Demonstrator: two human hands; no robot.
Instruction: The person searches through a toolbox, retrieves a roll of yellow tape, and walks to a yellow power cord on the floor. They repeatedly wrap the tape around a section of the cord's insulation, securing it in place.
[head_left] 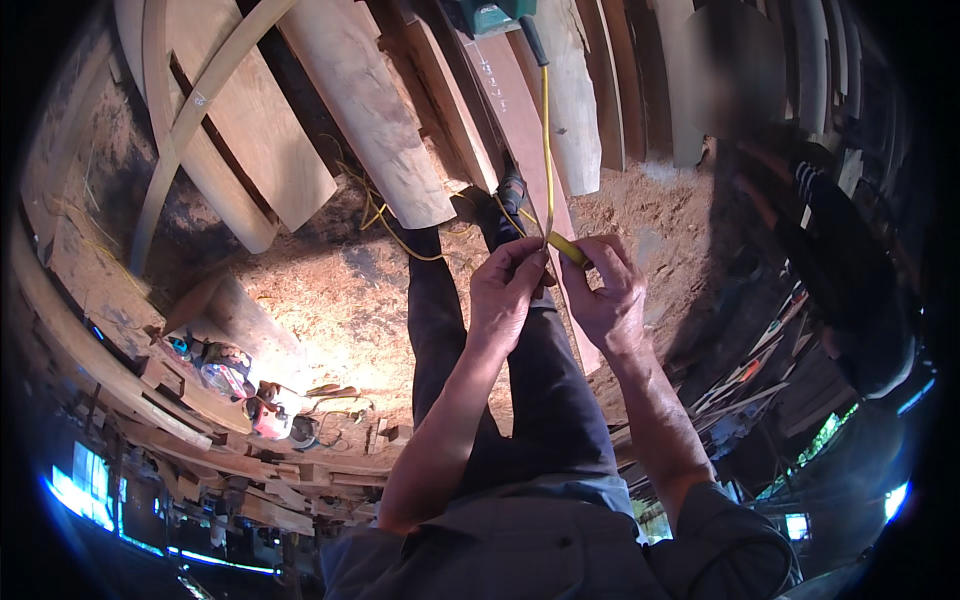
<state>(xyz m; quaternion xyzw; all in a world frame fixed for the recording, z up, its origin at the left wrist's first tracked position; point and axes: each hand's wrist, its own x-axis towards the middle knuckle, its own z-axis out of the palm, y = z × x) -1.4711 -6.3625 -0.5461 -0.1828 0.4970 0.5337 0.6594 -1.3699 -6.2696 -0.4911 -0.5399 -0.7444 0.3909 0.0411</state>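
Observation:
My left hand [503, 292] is closed, thumb and forefinger pinching a yellow power cord [546, 130]. The cord runs up to the dark cable sleeve of a green power tool [490, 18], which the upper edge of the view cuts off. Close on the right, my right hand [608, 298] grips a short yellow piece [568, 248] that looks like a roll of tape. It meets the cord at my left fingertips; the exact contact is too small to make out. Beneath both hands lies a long reddish plank [520, 130] with white marks.
Several boards and rough slabs [370, 110] lie ahead. Sawdust [350, 300] covers the ground, with more yellow cord [375, 205] left of my legs. A red and white machine [272, 410] stands at the lower left. Another person [850, 270] is at the right.

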